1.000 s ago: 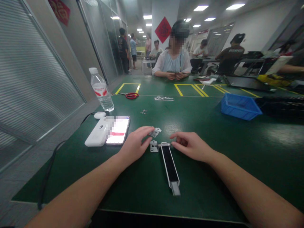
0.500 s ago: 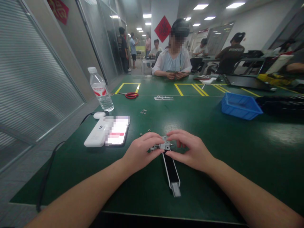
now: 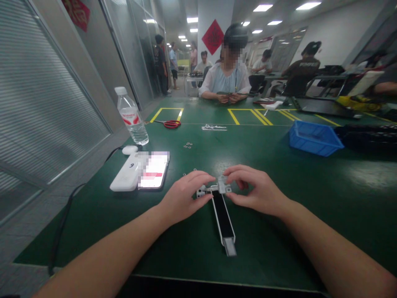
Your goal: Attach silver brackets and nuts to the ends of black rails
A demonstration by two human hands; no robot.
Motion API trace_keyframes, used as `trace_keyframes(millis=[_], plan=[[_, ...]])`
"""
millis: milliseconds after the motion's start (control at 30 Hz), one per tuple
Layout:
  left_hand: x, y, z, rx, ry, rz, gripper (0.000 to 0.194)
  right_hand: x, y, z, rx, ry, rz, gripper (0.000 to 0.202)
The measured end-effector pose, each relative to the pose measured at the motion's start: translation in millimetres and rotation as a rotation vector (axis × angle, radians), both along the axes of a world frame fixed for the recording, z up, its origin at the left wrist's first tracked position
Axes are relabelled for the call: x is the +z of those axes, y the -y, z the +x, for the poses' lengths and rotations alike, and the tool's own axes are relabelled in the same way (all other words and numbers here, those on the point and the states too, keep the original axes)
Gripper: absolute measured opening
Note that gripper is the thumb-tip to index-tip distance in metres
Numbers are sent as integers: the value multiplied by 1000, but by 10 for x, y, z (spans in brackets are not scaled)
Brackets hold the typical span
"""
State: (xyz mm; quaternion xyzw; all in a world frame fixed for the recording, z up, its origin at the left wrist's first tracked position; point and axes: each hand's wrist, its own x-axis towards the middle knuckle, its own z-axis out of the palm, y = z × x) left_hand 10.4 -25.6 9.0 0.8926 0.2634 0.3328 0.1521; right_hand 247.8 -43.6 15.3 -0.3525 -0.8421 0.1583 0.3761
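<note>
A long, narrow piece with a black face and white edges lies on the green table, its grey tab pointing towards me. At its far end is a small metal fitting with holes. My left hand curls around this fitting, thumb below and fingers above. My right hand pinches a silvery metal bracket between thumb and fingers, just above the piece's far end. Whether the bracket touches the fitting, I cannot tell. Fingers hide part of both metal parts.
Small metal rings or nuts lie beyond my hands. At left are a phone, a white power bank and a water bottle. Red-handled scissors and a blue bin lie farther back. A person sits opposite.
My right hand has shifted slightly right and up, with the bracket moving right and turning. More of the fitting shows by my left hand, which stays nearly in place.
</note>
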Motion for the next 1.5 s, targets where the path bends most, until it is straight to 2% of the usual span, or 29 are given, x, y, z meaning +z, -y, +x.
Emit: trace_keyframes(millis=[267, 433, 933, 1167, 1500], plan=[[74, -44, -56, 157, -263, -73, 13, -93, -201, 329, -8, 52, -357, 16], [66, -54, -51, 177, -359, -124, 12, -101, -227, 379, 8, 37, -470, 21], [6, -75, -35, 171, -355, -108, 8, -137, -257, 389, 90, 78, -531, 17], [3, -73, -28, 177, -346, -113, 7, -164, -252, 372, 85, 63, -560, 21], [-11, -72, -19, 171, -345, -114, 7, -177, -232, 301, 89, 86, -478, 21]])
